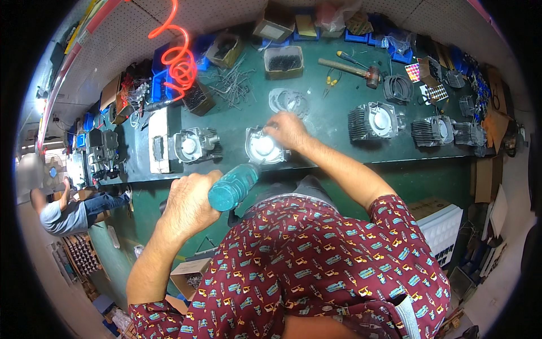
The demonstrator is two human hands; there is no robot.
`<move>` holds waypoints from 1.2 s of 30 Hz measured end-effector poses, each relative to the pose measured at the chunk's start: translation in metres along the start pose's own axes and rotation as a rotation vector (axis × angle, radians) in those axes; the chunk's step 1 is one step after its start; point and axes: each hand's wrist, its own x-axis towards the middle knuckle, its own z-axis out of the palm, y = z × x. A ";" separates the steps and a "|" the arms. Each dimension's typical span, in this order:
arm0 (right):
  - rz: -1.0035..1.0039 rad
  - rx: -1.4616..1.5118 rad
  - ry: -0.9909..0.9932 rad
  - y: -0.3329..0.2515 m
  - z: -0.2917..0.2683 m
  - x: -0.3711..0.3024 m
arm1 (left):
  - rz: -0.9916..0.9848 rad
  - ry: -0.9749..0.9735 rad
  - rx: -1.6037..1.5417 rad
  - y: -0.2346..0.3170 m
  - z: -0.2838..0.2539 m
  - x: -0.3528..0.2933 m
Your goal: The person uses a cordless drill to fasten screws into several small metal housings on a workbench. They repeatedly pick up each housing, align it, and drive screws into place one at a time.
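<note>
The left hand is gripping a teal cylindrical power driver, its nose pointing toward a silver metal casting with a bright round centre. The right hand is bending over that casting's far right rim; whether it is pinching anything, I cannot tell. The casting is lying near the front edge of the green tabletop, wider room opening rightward to a grey finned metal block than leftward to a second silver casting.

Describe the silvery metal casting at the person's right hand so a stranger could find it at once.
Find the long green workbench and scan its near edge. There, between the bare right hand and the teal power tool in the left hand, sits the silvery metal casting with a bright round face. Unlike similar castings to either side, it alone has a hand at it.
</note>
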 end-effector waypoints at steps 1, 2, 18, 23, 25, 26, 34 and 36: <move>0.000 -0.003 -0.009 0.000 0.000 0.000 | -0.003 -0.020 0.003 0.002 -0.002 -0.001; -0.058 -0.007 0.032 0.003 0.001 -0.001 | 0.049 0.055 -0.081 -0.005 0.007 0.000; -0.021 0.009 0.043 -0.002 0.000 -0.001 | 0.124 0.096 0.046 0.003 0.041 0.004; -0.016 0.001 0.041 0.000 0.005 0.001 | 0.272 0.149 0.182 -0.003 0.050 0.002; 0.002 -0.008 0.042 -0.005 0.001 0.000 | 0.311 0.158 0.260 0.001 0.047 0.004; 0.016 -0.004 0.042 -0.005 0.001 0.000 | 0.331 0.161 0.286 0.001 0.046 0.006; 0.023 -0.013 0.033 0.000 0.002 -0.001 | 0.171 -0.044 -0.077 -0.004 -0.002 0.066; -0.015 -0.042 0.058 0.001 0.005 0.001 | 0.216 -0.037 -0.169 -0.008 -0.014 0.090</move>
